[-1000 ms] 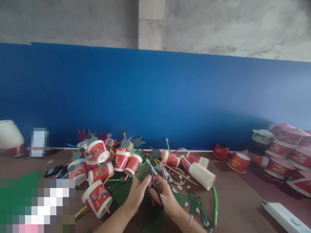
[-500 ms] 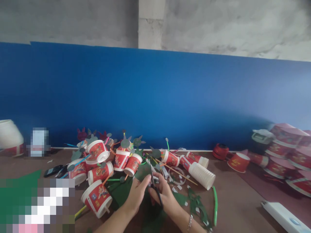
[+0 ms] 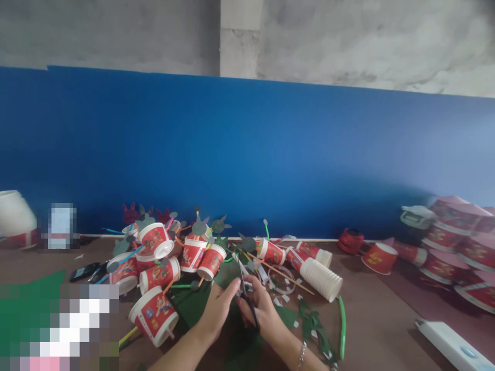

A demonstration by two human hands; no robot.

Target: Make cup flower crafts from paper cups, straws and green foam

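Note:
My right hand (image 3: 263,308) is closed around the black handles of a pair of scissors (image 3: 251,309), whose metal blades point up and away from me. Close beside the blades, my left hand (image 3: 218,309) pinches a piece of dark green paper (image 3: 228,273). The fingers partly hide where blades and paper meet. Under both hands lies more dark green paper (image 3: 189,306). Green paper scraps (image 3: 313,324) and small white bits are scattered right of my right hand. A red printed paper cup (image 3: 154,315) lies on its side left of my left hand.
Several red paper cups with straws and paper shapes (image 3: 157,239) are heaped at the left. A stack of nested cups (image 3: 319,278) lies at the right, near a green tube (image 3: 342,330). Further right are a red tape roll (image 3: 350,241), piled cups (image 3: 444,263) and a white device (image 3: 456,342).

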